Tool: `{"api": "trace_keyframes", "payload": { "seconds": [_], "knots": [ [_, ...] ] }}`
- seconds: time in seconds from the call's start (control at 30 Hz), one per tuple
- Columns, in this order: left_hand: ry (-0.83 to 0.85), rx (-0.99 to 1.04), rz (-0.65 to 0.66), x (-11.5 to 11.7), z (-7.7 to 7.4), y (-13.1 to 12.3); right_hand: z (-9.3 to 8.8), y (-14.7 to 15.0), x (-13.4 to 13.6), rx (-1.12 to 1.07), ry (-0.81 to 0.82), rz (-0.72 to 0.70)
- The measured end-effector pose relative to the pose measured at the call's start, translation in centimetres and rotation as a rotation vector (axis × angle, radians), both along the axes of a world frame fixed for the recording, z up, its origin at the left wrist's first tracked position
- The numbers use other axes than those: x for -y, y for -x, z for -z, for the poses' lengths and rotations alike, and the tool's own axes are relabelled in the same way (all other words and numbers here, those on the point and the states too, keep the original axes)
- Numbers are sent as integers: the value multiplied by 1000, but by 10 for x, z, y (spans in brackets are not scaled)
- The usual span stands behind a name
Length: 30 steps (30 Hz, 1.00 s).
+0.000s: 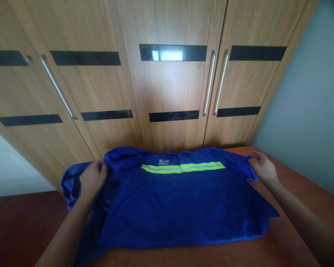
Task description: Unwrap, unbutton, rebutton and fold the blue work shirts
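Note:
A blue work jacket (180, 207) lies spread out, front side up, with a yellow-green reflective strip (161, 169) across its chest and a small white print above the strip. My left hand (94, 178) is closed on the jacket's left-side sleeve, where the cloth is bunched and folded. On the other side, my right hand (263, 167) pinches the end of the right-side sleeve between thumb and fingers. The jacket's lower edge faces me, and a pointed corner of cloth sticks out below my right hand.
The jacket rests on a reddish-brown wooden surface (308, 200). Right behind it stands a wooden wardrobe (169, 85) with black strips and long metal handles (220, 81). A pale wall (311, 104) closes off the right side.

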<state>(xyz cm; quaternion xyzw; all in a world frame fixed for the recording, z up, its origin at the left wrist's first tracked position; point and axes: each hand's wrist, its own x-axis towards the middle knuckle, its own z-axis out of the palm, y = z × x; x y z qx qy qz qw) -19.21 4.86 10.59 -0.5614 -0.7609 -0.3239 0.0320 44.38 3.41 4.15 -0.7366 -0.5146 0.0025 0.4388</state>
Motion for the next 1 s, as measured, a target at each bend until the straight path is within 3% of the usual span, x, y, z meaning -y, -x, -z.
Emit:
{"api": "trace_keyframes", "payload": {
  "seconds": [0.1, 0.17, 0.23, 0.37, 0.5, 0.73, 0.83, 0.9, 1.0],
  "knots": [
    [121, 67, 103, -3, 25, 11, 16, 37, 5, 245, 40, -247],
    [133, 116, 153, -3, 39, 11, 27, 65, 8, 370, 114, -472],
    [132, 150, 185, -1, 47, 9, 37, 88, 8, 435, 192, -603],
    [127, 356, 263, 8, 52, -3, 48, 106, 5, 477, 365, -638],
    [154, 659, 325, 13, 47, -13, 41, 101, -2, 507, 468, -645],
    [49, 285, 11, 14, 15, 4, 11, 101, -11, 694, 487, -624],
    [-120, 34, -38, 30, -2, -10, -4, 107, -13, 771, 443, -686],
    [-316, -145, 46, 45, -11, -35, -12, 108, -13, 783, 381, -745],
    [-426, -347, 387, 65, -18, -85, -17, 106, -11, 722, 305, -801]
  ]
}}
